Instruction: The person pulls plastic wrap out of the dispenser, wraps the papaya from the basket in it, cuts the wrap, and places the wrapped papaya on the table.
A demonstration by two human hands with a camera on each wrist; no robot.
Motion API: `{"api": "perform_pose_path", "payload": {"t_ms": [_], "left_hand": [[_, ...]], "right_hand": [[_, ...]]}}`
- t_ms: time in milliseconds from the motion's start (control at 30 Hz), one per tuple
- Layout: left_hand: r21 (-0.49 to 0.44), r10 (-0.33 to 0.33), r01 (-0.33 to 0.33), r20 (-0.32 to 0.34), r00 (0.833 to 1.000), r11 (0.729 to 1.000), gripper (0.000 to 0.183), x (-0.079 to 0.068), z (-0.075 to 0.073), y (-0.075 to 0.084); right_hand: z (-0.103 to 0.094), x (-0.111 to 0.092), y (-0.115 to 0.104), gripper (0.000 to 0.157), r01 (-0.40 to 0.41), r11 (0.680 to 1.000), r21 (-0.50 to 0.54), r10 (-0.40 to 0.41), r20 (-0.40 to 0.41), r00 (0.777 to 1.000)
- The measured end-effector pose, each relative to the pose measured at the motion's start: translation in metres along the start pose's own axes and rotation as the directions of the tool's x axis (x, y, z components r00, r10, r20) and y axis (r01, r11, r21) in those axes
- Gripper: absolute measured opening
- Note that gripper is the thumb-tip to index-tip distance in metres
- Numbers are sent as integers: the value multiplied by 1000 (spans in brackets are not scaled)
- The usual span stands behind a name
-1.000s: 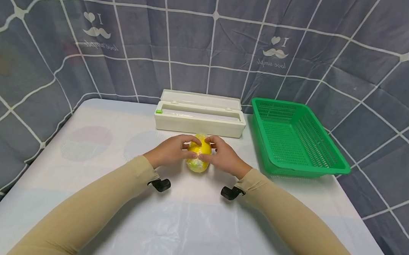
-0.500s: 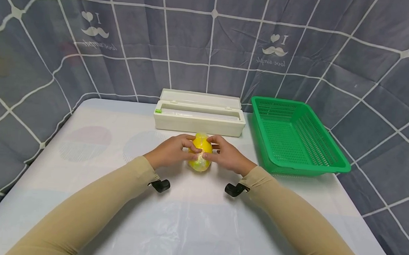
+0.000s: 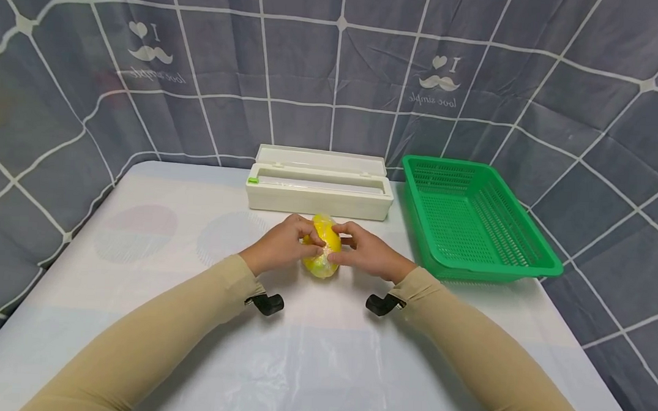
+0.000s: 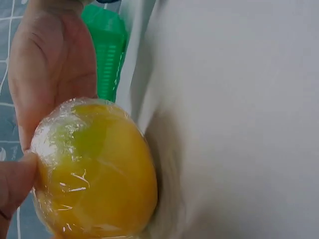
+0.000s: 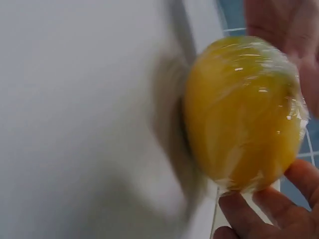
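Observation:
A rounded yellow fruit (image 3: 321, 267) with a green patch is wrapped in clear cling film, at the middle of the table in the head view. My left hand (image 3: 283, 246) holds its left side, thumb near the front and fingers on top. From the right, my right hand (image 3: 368, 251) holds it with bent fingers and thumb. In the left wrist view the film on the fruit (image 4: 107, 169) looks bunched and shiny near my left thumb (image 4: 17, 181). The right wrist view has my right fingertips (image 5: 271, 201) against one end of the fruit (image 5: 239, 114).
Behind the fruit stands a long white cling film dispenser (image 3: 318, 202), lid raised, with a green slider (image 3: 253, 180) at its left end. A green perforated basket (image 3: 532, 223) is at the right. A grey checked curtain (image 3: 302, 57) surrounds the white-covered table (image 3: 322, 364).
Both hands and the fruit have shifted slightly to the right. Lately my left wrist has moved a little further right and its fingers have changed position on the wrap.

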State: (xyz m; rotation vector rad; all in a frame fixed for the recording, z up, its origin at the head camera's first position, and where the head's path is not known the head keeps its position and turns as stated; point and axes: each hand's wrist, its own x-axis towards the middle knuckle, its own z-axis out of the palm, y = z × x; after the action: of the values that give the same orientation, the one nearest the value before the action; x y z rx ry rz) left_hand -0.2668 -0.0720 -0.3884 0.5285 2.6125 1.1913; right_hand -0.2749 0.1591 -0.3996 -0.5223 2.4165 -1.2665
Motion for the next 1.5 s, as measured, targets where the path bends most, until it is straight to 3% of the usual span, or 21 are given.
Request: {"api": "perform_pose_path", "payload": {"t_ms": [133, 367, 533, 833, 1167, 1367, 1500], "left_hand": [[48, -43, 42, 12, 999, 998, 22, -2, -4, 7], [14, -142, 141, 76, 987, 990, 94, 1, -14, 9], [17, -182, 182, 118, 976, 983, 114, 7, -20, 2], [15, -105, 104, 210, 972, 994, 97, 10, -27, -5], [68, -67, 53, 225, 972, 996, 94, 8, -30, -15], [49, -64, 54, 239, 969, 997, 95, 9, -32, -18], [49, -53, 42, 243, 969, 998, 94, 9, -33, -20]], "right_hand": [[3, 1, -2, 63, 17, 999, -35, -18, -11, 1000], [6, 1, -6, 60, 17, 995, -98, -19, -18, 1000], [7, 2, -7, 58, 19, 992, -123, -21, -13, 1000], [10, 3, -10, 56, 38, 991, -130, -40, -17, 999], [6, 0, -6, 58, 44, 995, -87, -40, 49, 998], [-1, 4, -1, 77, 12, 997, 79, -14, 28, 1000], [-5, 11, 0, 102, -31, 999, 41, 30, 27, 999]]}}
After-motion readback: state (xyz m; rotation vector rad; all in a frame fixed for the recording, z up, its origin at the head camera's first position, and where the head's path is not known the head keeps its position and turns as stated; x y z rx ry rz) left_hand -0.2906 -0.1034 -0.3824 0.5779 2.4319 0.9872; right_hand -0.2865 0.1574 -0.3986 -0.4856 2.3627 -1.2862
